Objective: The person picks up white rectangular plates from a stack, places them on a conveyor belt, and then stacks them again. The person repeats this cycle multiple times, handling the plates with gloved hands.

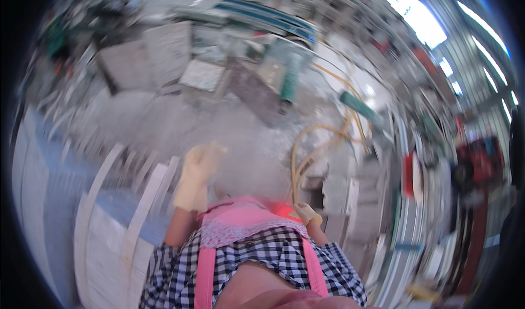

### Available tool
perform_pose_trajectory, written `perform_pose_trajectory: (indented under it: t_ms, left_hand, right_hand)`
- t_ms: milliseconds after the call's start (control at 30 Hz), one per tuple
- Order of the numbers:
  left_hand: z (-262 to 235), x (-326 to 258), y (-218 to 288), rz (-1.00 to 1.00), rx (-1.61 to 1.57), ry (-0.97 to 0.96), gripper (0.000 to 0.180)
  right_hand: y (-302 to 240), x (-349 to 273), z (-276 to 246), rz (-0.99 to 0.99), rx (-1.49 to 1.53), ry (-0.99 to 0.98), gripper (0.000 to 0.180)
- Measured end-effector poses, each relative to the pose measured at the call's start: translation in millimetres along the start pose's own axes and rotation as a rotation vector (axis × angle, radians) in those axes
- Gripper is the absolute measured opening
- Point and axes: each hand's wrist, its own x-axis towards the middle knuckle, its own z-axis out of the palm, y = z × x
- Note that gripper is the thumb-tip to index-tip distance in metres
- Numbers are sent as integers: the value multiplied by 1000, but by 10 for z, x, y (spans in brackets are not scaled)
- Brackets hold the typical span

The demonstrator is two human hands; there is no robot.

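My left hand [194, 172], in a cream rubber glove, is raised in front of my body on the left. Its fingers are smeared by motion, and I cannot make out anything in them. Low at my right side, my right hand [309, 214] wears a similar glove. Its fingers are closed where a yellow hose [296, 178] comes down to it. From there the hose loops up and away to the right. A bright red patch [284, 210] shows beside this hand, its kind unclear. Grey haze or blur covers the area ahead of my hands.
White slabs [112, 249] stand upright at the left. Farther off lie stone pieces [167, 52], a green cylinder [290, 79] and a blue-green beam [262, 19]. Stacked panels [402, 254] line the right, near a red machine [480, 158]. The whole view is blurred.
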Motion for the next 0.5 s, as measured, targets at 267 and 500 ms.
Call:
perform_pose_trajectory:
  t_ms: [267,500]
  left_hand:
    - [146,1073,-118,153,-24,18,24]
    - [166,1615,-2,144,72,26,26]
  right_hand:
    - [-673,1510,-172,-141,-68,1,46]
    - [-959,2105,39,-383,-136,232,37]
